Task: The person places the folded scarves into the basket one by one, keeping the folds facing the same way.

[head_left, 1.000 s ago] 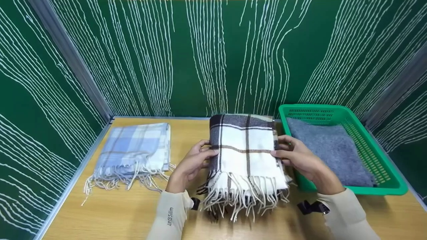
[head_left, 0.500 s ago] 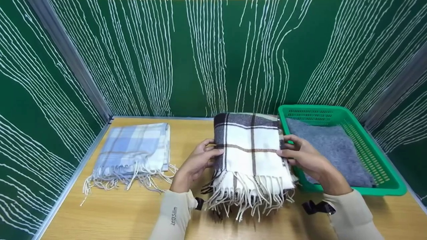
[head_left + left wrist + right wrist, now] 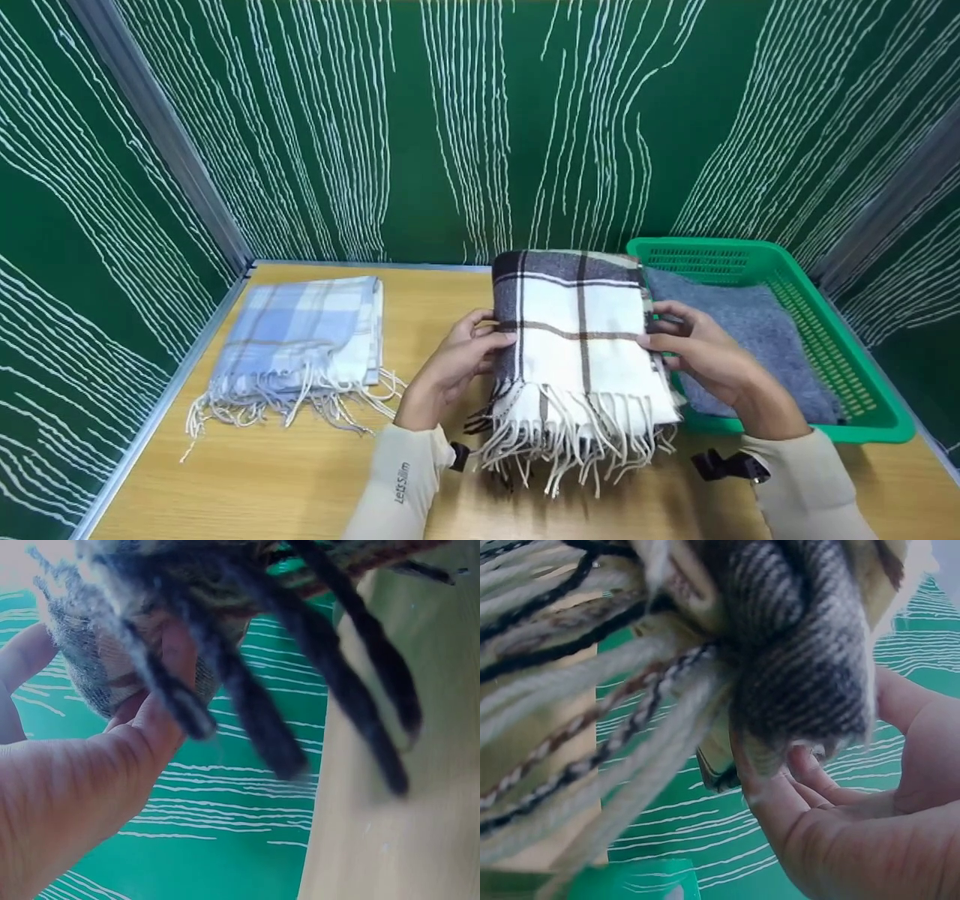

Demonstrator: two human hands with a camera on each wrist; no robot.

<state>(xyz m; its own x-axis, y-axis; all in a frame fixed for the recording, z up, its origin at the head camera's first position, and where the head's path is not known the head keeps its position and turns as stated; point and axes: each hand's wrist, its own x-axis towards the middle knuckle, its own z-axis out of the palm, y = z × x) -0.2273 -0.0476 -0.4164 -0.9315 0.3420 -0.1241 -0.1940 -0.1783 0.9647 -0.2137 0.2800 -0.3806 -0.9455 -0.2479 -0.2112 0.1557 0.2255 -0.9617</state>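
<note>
A folded plaid scarf [image 3: 615,367], white with brown and black stripes and a twisted fringe, is held up over the table between both hands. My left hand [image 3: 457,360] grips its left edge, thumb on top and fingers underneath. On the opposite edge my right hand [image 3: 705,356] pinches it the same way. Dark fringe strands [image 3: 262,675] hang in front of the left hand in the left wrist view. In the right wrist view the folded layers of the scarf [image 3: 802,652] sit between thumb and fingers.
A green plastic basket [image 3: 889,420] stands at the right with a folded grey cloth [image 3: 757,345] inside; the scarf's right side overlaps its left rim in the head view. A folded blue and white plaid scarf [image 3: 300,322] lies at the left of the wooden table [image 3: 285,480]. Green panels enclose the back and sides.
Both hands have carried the plaid scarf a little to the right, toward the basket, keeping the same grip. The basket, grey cloth and blue scarf stay where they were.
</note>
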